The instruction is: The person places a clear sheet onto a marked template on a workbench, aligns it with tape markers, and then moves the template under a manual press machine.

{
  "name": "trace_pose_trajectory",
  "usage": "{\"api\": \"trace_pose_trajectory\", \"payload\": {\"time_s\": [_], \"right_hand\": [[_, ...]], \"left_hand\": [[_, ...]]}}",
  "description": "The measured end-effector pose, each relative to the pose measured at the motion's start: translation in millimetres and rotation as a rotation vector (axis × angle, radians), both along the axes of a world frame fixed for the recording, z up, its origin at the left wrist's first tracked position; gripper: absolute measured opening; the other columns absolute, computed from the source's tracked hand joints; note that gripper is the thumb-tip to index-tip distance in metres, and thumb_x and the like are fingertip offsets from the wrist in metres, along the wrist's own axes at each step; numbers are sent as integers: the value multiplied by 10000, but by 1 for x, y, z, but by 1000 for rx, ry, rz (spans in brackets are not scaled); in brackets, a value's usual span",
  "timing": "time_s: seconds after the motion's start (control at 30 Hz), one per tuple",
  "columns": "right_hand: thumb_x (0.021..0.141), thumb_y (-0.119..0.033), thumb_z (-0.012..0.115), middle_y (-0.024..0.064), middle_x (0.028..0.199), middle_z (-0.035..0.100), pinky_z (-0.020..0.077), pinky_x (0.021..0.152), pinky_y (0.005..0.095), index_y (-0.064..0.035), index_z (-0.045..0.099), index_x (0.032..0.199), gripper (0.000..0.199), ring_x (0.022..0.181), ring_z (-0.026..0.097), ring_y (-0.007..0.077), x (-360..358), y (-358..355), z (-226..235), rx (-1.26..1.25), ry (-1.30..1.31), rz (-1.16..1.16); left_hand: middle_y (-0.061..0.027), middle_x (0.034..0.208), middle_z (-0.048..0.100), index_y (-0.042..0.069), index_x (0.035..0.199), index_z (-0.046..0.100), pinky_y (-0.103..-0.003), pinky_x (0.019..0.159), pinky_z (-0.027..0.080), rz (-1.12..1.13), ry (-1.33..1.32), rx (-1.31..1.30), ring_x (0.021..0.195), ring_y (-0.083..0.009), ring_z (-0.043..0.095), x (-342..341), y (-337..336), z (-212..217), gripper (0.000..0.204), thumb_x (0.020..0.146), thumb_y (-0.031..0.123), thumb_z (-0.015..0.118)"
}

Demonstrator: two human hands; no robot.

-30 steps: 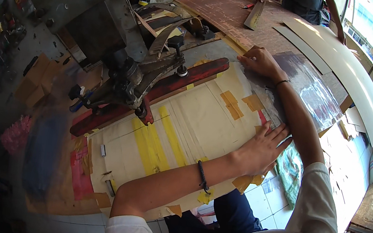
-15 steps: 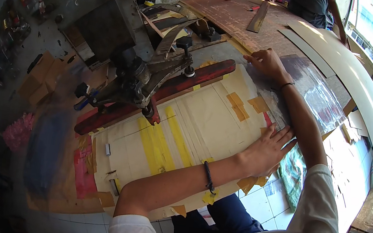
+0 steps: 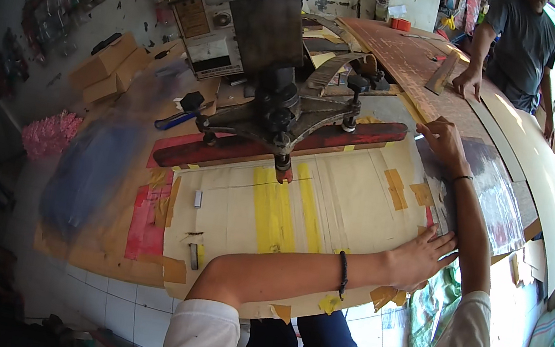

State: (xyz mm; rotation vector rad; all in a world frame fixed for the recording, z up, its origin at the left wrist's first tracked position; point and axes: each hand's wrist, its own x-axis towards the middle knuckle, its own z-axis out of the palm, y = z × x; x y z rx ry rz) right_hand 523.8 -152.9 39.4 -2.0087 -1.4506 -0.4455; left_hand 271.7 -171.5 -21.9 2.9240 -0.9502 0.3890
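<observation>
Glossy translucent plastic sheet [image 3: 495, 193] now lies lower right in frame; left hand [image 3: 422, 258]: fingers spread; right hand [image 3: 446, 143]: fingers curled, grip indeterminable.

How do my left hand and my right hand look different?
Your left hand has its fingers spread, while your right hand has its fingers partly curled. The left hand is nearer your body; the right hand is farther off, by the cream sheet's far right corner. The left wrist wears a thicker wristband, the right wrist a thinner band. Both hands are bare.
</observation>
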Motion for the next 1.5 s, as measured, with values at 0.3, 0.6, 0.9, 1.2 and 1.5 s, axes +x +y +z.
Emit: {"api": "trace_pose_trajectory", "payload": {"time_s": [0.3,0.6,0.9,1.2,1.5], "right_hand": [[931,-325,662,161,877,742,524,829,392,-10,774,879,338,886,668,299,-6,-2,1,-26,-23,-29],[939,-343,647,155,921,744,523,847,395,-9,771,902,359,914,672,307,-1,-2,2,-43,-51,-4],[941,-397,633,152,952,743,525,859,395,-28,775,915,396,949,675,311,4,-3,-5,-64,-61,2],[907,-372,674,173,953,729,522,863,401,-38,775,944,351,948,672,325,0,-3,-2,-81,113,19],[913,-329,673,152,958,731,520,861,405,-30,775,931,317,950,653,312,9,-3,-6,-77,-99,143]], "left_hand": [[-243,1601,200,1,1543,265,-593,1164,195,-7,42,-21,1509,-366,152,-1,2,2,872,871,399,653],[-245,1605,176,-14,1540,255,-600,1175,179,-21,87,-47,1512,-385,130,0,3,2,841,886,346,641],[-242,1597,205,-13,1531,271,-600,1173,182,-25,61,-40,1511,-383,136,-2,4,3,843,886,379,646],[-244,1596,220,-5,1536,267,-603,1177,174,-13,95,-20,1505,-381,163,-5,5,13,795,918,356,613],[-247,1601,205,-7,1541,243,-601,1180,171,-13,119,-12,1507,-387,156,-6,5,20,790,932,352,596]]}}
